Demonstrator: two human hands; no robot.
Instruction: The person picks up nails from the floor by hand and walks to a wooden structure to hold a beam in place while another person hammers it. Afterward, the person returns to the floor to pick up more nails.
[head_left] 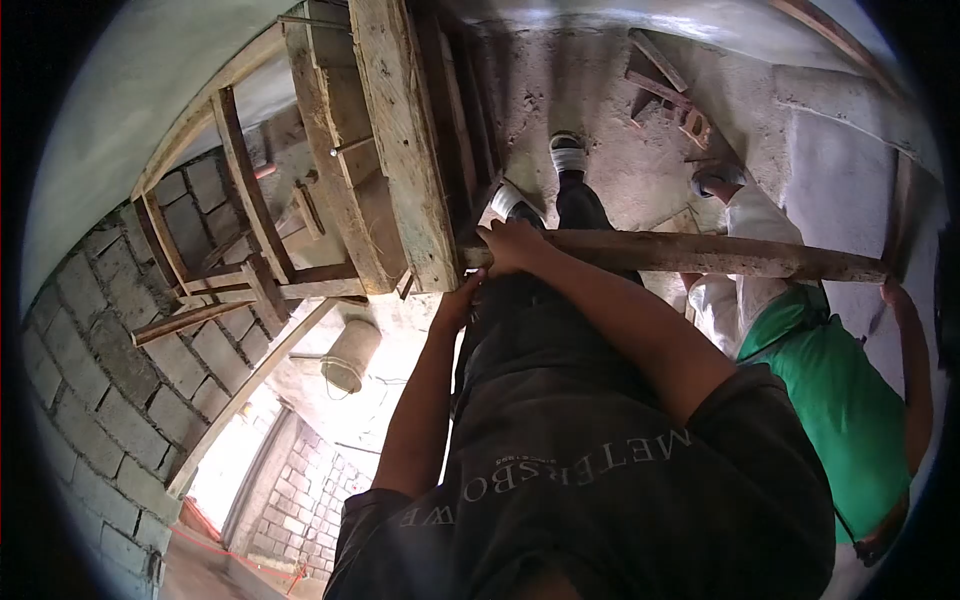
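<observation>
A long wooden beam [700, 253] lies crosswise in front of my body, its left end close to an upright rough timber post [405, 130]. My right hand [512, 247] is closed over the beam near that end. Lower and slightly left, my left hand [460, 300] grips around the beam's end beside the post; some of its fingers are hidden. A co-worker in a green shirt [830, 380] stands to the right, with a hand [890, 292] at the beam's far end.
Timber framing with a ladder-like piece [250, 185] stands left, near a block wall [120, 390]. A bucket [350, 355] is below it. On the concrete floor ahead lie a handsaw [693, 124] and a wood strip [658, 60]. A bolt or nail [350, 147] juts from the framing.
</observation>
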